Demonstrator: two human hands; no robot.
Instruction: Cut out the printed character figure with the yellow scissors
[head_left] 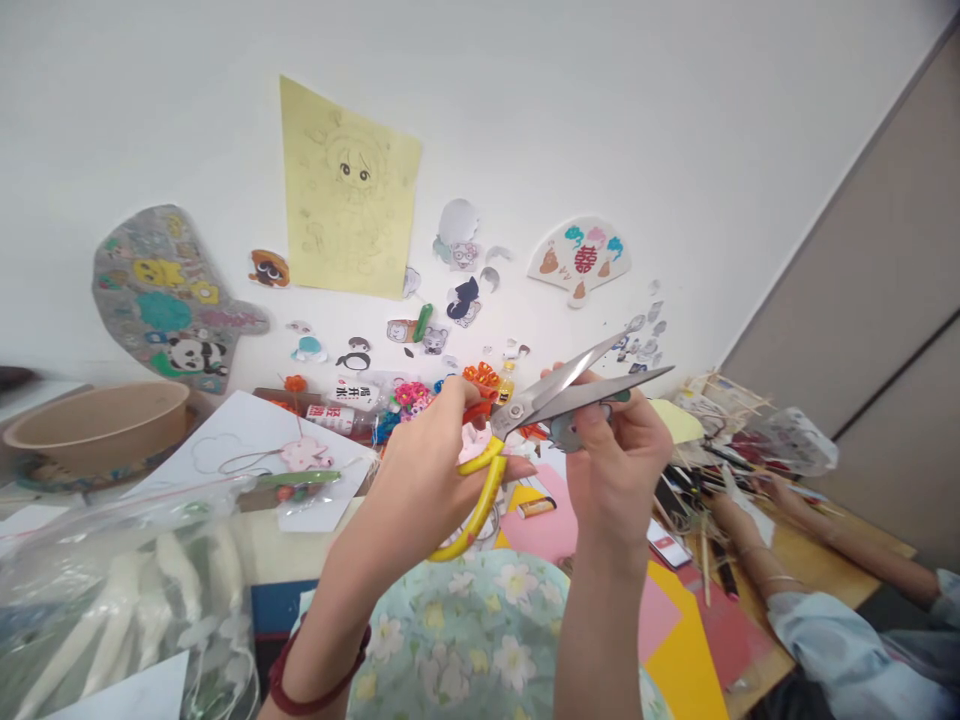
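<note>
My left hand (420,475) is closed round the yellow handle of a pair of scissors (534,402), with fingers through the loop. The metal blades are spread apart and point right, towards my right hand (626,455). Between its thumb and fingers my right hand pinches a small grey-green paper cutout (574,430), partly covered by the fingers. One blade passes just above or against this cutout; whether it touches, I cannot tell. Below my hands lie pink paper (544,520) and a glue stick (535,507).
A bowl (97,420) and a clear plastic bag (127,600) occupy the left. White drawn-on paper (232,435) lies behind them. At right are a phone (668,545), yellow paper (679,635) and another person's arms (757,560). The wall bears a yellow drawing (349,210) and stickers.
</note>
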